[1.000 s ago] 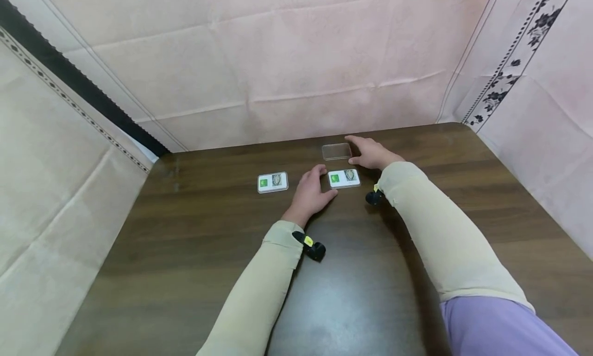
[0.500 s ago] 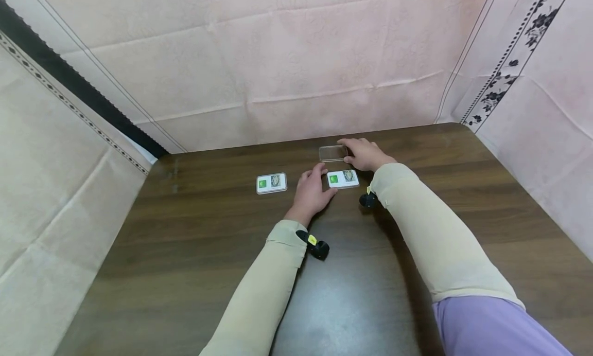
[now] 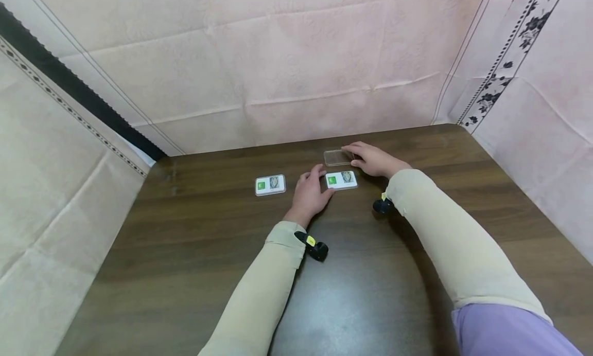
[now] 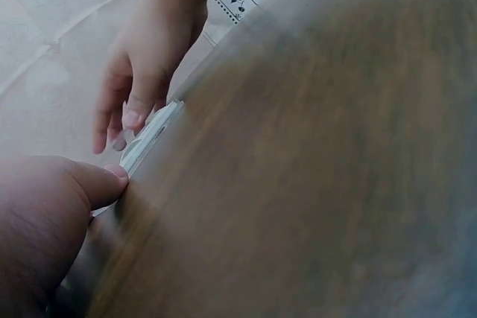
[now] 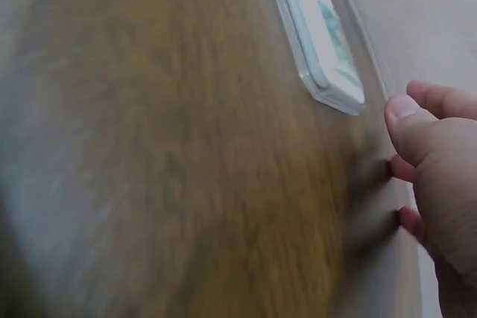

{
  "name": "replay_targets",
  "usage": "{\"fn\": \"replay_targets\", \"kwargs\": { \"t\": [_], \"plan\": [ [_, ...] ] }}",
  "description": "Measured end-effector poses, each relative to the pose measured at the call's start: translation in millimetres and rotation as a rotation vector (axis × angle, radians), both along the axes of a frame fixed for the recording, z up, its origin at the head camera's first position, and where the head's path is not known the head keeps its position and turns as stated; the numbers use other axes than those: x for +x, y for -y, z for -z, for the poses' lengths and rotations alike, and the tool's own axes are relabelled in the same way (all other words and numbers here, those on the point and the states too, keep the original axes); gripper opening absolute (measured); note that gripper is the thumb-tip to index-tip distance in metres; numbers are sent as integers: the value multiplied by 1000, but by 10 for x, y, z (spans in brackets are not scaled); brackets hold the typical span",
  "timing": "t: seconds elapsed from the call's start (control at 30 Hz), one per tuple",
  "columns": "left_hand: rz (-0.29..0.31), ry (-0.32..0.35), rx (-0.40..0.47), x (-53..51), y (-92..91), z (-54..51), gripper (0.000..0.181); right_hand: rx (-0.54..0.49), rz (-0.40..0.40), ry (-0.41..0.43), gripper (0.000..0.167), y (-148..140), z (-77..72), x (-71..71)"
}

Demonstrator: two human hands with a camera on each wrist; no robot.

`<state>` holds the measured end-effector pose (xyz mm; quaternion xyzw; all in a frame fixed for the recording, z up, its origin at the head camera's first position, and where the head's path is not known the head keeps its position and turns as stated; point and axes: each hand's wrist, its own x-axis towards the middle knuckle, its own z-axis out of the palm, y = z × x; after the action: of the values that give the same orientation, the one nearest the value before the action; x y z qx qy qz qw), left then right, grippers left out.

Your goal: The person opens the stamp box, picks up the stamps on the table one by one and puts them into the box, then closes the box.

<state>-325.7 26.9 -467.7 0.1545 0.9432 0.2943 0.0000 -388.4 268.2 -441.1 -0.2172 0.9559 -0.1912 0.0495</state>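
A flat clear-edged case with a white insert (image 3: 342,180), bearing a green square and a greyish round picture, lies on the table. My left hand (image 3: 308,196) holds its left end, thumb at the front edge and fingers at the back corner. In the left wrist view that thumb (image 4: 104,182) touches the case's edge. Just behind the case is a clear rectangular lid (image 3: 334,158). My right hand (image 3: 374,159) grips the lid's right end between thumb and fingers. The right wrist view shows those fingers beside the case (image 5: 317,35); the lid is hard to make out there.
A second, similar case (image 3: 271,185) lies to the left of my left hand. The brown wooden table (image 3: 208,263) ends just behind the lid, where a pale cloth (image 3: 287,78) hangs. More cloth hangs at both sides.
My right hand has shifted the clear lid slightly right and nearer, bringing it closer to the case. My left hand stays at the case's left end.
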Motion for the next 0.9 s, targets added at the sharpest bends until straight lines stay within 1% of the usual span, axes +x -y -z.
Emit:
{"fn": "replay_targets", "kwargs": {
  "t": [0.2,0.5,0.6,0.73,0.9],
  "plan": [
    [-24,18,22,-14,4,17,78,-70,-31,-22,52,-9,-28,193],
    [-18,6,51,-23,8,21,80,-118,-18,-88,52,-13,21,471],
    [-23,3,56,-25,16,21,80,-130,-20,-99,52,3,46,540],
    [-15,-1,45,-33,19,37,77,-167,-26,-115,52,1,105,614],
    [3,-4,31,-25,7,50,74,-196,-36,-135,53,-13,171,670]
  ]
}}
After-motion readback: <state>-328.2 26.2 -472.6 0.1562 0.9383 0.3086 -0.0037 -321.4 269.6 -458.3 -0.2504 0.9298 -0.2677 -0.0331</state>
